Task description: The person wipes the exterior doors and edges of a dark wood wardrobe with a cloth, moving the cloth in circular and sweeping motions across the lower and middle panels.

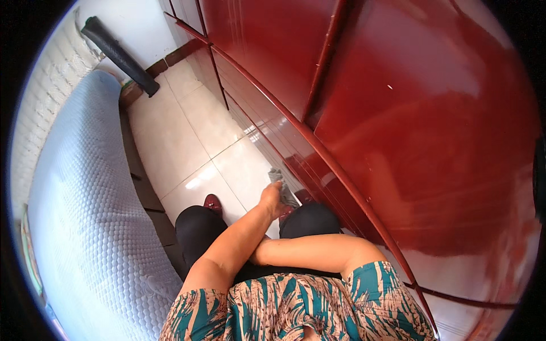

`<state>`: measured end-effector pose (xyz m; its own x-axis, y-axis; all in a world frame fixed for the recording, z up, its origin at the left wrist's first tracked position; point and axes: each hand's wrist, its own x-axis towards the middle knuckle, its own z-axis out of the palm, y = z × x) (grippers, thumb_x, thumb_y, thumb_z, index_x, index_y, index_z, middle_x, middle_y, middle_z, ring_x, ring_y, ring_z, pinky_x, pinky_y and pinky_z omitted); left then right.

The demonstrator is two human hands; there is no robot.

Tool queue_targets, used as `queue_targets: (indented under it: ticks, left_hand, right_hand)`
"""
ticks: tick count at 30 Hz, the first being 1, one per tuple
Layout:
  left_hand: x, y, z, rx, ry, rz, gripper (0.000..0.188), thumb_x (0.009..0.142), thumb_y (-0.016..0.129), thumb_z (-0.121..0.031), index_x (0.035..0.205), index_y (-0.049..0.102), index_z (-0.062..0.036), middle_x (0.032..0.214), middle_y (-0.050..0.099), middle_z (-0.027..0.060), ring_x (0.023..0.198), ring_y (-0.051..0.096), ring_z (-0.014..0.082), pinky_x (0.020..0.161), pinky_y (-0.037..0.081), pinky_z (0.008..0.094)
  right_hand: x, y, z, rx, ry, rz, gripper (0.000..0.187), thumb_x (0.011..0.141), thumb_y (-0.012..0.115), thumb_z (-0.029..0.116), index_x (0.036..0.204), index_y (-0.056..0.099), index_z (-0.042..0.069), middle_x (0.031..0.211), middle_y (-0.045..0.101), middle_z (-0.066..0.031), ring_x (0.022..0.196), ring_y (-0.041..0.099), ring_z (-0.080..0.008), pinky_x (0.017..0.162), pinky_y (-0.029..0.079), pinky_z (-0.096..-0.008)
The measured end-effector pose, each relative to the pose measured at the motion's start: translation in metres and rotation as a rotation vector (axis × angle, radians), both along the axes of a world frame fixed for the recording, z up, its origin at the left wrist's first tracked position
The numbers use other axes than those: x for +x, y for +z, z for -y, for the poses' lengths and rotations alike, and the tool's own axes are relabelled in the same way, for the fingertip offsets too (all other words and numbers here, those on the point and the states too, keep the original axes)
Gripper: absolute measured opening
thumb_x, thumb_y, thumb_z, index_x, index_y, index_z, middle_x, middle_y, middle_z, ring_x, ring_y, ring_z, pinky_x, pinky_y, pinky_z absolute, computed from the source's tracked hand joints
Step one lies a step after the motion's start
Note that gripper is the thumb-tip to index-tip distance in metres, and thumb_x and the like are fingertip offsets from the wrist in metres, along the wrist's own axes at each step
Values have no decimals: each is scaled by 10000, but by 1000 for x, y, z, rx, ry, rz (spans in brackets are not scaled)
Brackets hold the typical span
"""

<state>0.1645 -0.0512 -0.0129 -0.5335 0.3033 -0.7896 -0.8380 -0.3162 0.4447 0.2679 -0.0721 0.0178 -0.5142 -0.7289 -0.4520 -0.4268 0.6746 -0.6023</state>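
My left hand (272, 198) reaches low, closed on a grey cloth (286, 195). The cloth hangs by the bottom panel of a glossy dark red cabinet (296, 165), just over my right shoe; whether it touches the panel I cannot make out. Across my lap lies my right forearm (310, 253), passing under the left one. The fingers of my right hand are hidden there, between the left forearm and my dark trousers (199, 230).
A bed or mattress with a pale blue quilted cover (96, 210) runs along the left. Pale floor tiles (170, 131) fill the narrow strip between. A black roll (121, 57) leans at the far end by the white wall (136, 25). The cabinet has a projecting ledge (307, 133).
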Motion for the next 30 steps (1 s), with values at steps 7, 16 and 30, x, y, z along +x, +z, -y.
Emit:
queue_targets:
  ticks: [7,16,30]
  left_hand:
    - [-46,-35,-46,179,277,119,500,962,325,-380,1270,415,3,1297,469,180,1150,490,353,963,399,501]
    - [-212,-61,-14,97,522,-52,511,962,278,-445,1283,408,-70,1316,459,152,1186,466,333,978,379,501]
    - [-194,-116,-1,1,409,-170,470,951,355,-459,1247,433,-103,1192,526,103,1052,520,276,888,427,437]
  right_hand:
    - [4,-61,13,-273,-481,457,420,906,396,292,1294,497,170,1387,426,-74,1264,388,-242,1013,312,-357]
    - [-25,13,-17,50,30,-237,223,815,488,215,911,608,53,812,603,-85,733,604,-261,635,442,-395]
    - [-18,3,-11,45,-57,-182,224,829,476,190,889,633,41,804,614,-114,698,619,-280,610,444,-424]
